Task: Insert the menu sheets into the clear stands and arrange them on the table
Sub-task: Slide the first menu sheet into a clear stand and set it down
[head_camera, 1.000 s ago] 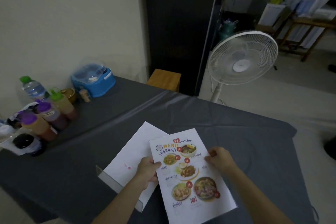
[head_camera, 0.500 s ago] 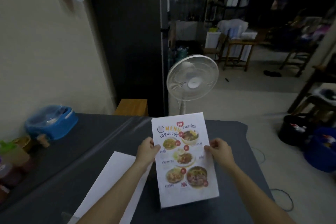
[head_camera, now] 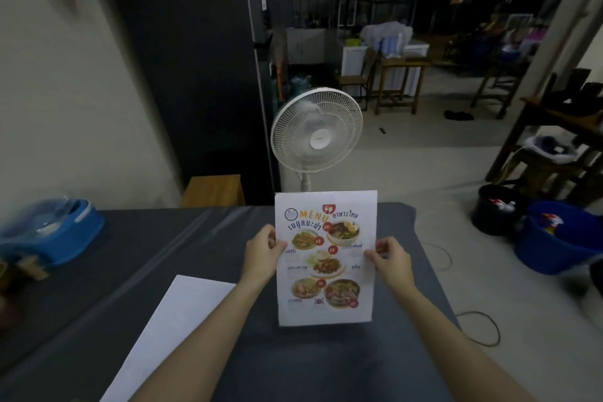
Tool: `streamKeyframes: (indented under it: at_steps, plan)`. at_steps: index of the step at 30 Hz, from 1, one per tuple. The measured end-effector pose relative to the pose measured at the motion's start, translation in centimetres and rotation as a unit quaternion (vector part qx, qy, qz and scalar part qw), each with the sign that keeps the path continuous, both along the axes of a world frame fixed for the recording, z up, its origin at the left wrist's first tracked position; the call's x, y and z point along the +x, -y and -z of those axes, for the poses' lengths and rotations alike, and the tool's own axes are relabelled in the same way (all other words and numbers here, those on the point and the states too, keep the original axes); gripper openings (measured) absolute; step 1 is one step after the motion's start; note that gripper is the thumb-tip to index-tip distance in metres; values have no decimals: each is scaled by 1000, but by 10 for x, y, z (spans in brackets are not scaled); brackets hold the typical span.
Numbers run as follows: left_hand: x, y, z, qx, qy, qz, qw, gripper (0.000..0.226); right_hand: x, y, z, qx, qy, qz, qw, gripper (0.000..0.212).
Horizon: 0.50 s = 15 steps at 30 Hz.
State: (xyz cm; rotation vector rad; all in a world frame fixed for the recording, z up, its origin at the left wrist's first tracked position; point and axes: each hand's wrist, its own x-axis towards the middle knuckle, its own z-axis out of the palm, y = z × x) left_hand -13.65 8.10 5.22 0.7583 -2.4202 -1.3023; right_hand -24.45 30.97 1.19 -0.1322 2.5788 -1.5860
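Observation:
A colourful printed menu sheet (head_camera: 326, 258) with food photos stands upright over the grey table (head_camera: 163, 238), facing me. My left hand (head_camera: 261, 254) pinches its left edge and my right hand (head_camera: 391, 263) pinches its right edge, at mid height. Its lower edge sits at or just above the tablecloth. Whether a clear stand surrounds it, I cannot tell. A second white sheet (head_camera: 169, 336) lies flat on the table at the lower left, blank side up.
A white pedestal fan (head_camera: 316, 130) stands just beyond the table's far edge, with a wooden stool (head_camera: 213, 189) beside it. A blue lidded container (head_camera: 55, 232) sits at the table's left. A black bucket (head_camera: 496, 212), blue tub (head_camera: 554, 245) and cable (head_camera: 483, 326) are on the floor at right.
Both hands have lifted the menu sheet from lying tilted low over the table to upright and further out. My view has swung up and right, so the sauce bottles have left the frame.

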Motion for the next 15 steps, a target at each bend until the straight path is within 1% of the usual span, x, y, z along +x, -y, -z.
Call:
streamKeyframes:
  at_steps: [6,11,15]
  plan:
    - [9,19,13,-1,5,-20,1000,15,8,21,9,-20,15,-12,1000,16]
    - [15,27,26,8,-1,-45,999,15,12,31,12,-10,16,-18,1000,15]
    - [17,26,32,11,-17,-46,999,14,14,29,14,3,12,-30,999,15]
